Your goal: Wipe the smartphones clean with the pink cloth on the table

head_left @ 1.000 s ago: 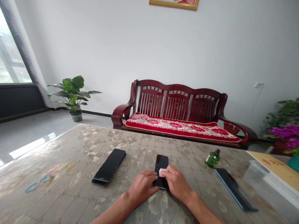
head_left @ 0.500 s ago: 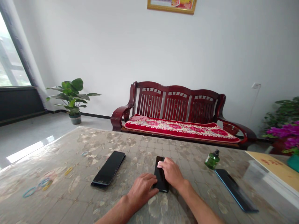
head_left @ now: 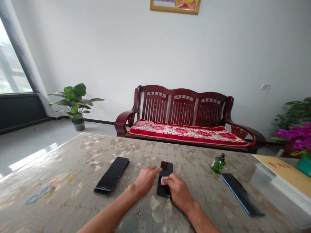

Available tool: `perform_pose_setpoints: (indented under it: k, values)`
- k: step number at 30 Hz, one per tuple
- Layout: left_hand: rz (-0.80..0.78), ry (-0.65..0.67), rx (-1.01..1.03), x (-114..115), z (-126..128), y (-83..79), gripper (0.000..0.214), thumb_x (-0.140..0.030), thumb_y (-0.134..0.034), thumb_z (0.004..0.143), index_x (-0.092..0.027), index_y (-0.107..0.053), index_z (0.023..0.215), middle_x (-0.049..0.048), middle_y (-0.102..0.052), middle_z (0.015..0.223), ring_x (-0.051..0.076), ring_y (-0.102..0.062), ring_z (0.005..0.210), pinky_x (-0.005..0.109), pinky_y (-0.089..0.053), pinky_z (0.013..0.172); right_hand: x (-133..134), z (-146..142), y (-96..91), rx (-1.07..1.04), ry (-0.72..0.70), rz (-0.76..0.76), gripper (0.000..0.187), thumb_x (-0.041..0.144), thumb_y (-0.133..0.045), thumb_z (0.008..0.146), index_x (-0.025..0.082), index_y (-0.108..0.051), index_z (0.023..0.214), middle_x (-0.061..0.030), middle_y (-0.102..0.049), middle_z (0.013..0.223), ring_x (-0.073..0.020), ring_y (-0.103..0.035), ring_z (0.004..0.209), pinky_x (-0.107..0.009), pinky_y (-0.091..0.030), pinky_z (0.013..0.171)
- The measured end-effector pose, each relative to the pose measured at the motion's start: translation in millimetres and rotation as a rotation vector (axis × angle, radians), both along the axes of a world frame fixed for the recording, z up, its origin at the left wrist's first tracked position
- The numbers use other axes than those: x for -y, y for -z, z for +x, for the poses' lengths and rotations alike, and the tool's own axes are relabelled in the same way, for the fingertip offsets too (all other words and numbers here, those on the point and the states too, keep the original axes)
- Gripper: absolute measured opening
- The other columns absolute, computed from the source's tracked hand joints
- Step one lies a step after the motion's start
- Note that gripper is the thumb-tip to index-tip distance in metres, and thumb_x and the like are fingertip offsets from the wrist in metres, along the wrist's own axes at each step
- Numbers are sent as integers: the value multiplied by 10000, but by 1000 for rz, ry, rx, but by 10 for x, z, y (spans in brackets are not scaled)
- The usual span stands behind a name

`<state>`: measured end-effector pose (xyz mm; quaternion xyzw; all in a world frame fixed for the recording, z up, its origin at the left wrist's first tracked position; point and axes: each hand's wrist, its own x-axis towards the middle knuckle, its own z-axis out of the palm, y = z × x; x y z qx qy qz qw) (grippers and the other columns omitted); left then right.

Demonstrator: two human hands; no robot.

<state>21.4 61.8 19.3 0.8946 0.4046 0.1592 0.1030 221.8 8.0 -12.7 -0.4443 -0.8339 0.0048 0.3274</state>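
A black smartphone (head_left: 165,189) lies flat on the table in front of me, its camera block showing at the top. My right hand (head_left: 179,191) pinches a small pink cloth (head_left: 164,180) and presses it on the phone's middle. My left hand (head_left: 147,178) is at the phone's upper left edge, fingers stretched out, fingertips at its side. To the left rests another dark phone (head_left: 113,174), seemingly on top of a second one. On the right lies a dark phone with a blue edge (head_left: 241,194), below a green bottle with a black top (head_left: 218,163).
Several coloured rubber bands (head_left: 46,191) lie at the table's left. A clear plastic box (head_left: 269,191) and a tan board (head_left: 284,171) are at the right, near purple flowers (head_left: 295,137). Beyond the table stands a red wooden bench (head_left: 183,110); a potted plant (head_left: 78,103) is at left.
My right hand has drawn the pink cloth down from the phone's top to its middle. My left hand has moved up from the lower left side to the upper left edge.
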Motion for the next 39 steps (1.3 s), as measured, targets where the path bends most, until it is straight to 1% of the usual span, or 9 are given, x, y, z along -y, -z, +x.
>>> perform_pose_setpoints:
  k: [3, 6, 9, 14, 18, 25, 28, 33, 39]
  values:
    - [89, 158, -112, -237, 110, -140, 581, -16, -512, 822, -281, -515, 1340, 62, -588, 1320, 237, -539, 1213, 339, -433, 1005, 5, -14, 5, 12, 11, 23, 200, 142, -500, 970, 242, -671, 997, -25, -630, 931, -158, -586, 908, -258, -464, 812]
    - [176, 282, -268, -419, 296, -211, 635, -69, -599, 821, -323, -459, 1386, 96, -425, 1486, 309, -422, 1338, 432, -443, 1007, 1, -18, 20, 18, 9, 32, 198, 131, -502, 963, 242, -664, 990, -27, -632, 951, -163, -579, 912, -265, -461, 812]
    - [249, 373, -397, -536, 470, -186, 590, -135, -649, 841, -371, -476, 1353, 82, -345, 1541, 323, -410, 1348, 438, -476, 959, 3, -10, 22, 22, 6, 18, 199, 121, -493, 958, 235, -653, 987, -33, -630, 966, -169, -565, 909, -276, -453, 808]
    - [275, 449, -494, -645, 547, -105, 557, -204, -679, 829, -365, -480, 1324, 96, -364, 1522, 313, -502, 1256, 407, -518, 873, 17, 17, -17, 55, -6, -5, 169, 127, -506, 958, 225, -642, 973, -35, -638, 981, -175, -551, 919, -284, -440, 810]
    - [176, 384, -510, -680, 436, -143, 670, -195, -732, 729, -321, -460, 1328, 112, -417, 1475, 320, -501, 1246, 426, -496, 906, 0, 37, -32, 61, -1, 8, 159, 98, -545, 935, 223, -643, 941, -25, -650, 972, -174, -556, 896, -283, -439, 800]
    - [-61, 98, -370, -609, 83, -247, 677, -212, -792, 562, -289, -568, 1196, 100, -586, 1221, 368, -549, 1121, 493, -483, 896, -60, 89, -3, -1, 95, -18, 194, 136, -494, 964, 238, -659, 975, -33, -630, 944, -179, -582, 927, -298, -474, 828]
    - [-125, 40, -263, -518, -56, -183, 699, -285, -826, 516, -256, -590, 1173, 101, -583, 1176, 374, -528, 1127, 470, -485, 904, -57, 127, 5, 1, 153, -42, 246, 142, -445, 972, 248, -666, 990, -42, -625, 938, -185, -584, 922, -310, -480, 837]
    - [-132, -102, -83, -309, -190, 44, 605, -361, -811, 600, -186, -600, 1140, 107, -562, 1142, 321, -533, 1111, 401, -444, 969, -58, 232, 4, 45, 292, -85, 308, 101, -425, 941, 254, -681, 1019, -55, -626, 926, -199, -584, 930, -296, -468, 841]
    - [-161, -120, 13, -237, -329, 171, 675, -330, -848, 618, -187, -562, 1212, 100, -551, 1172, 300, -524, 1125, 373, -422, 994, -89, 247, 10, 69, 372, -125, 350, 56, -424, 913, 248, -692, 1032, -57, -628, 922, -204, -609, 925, -279, -472, 833]
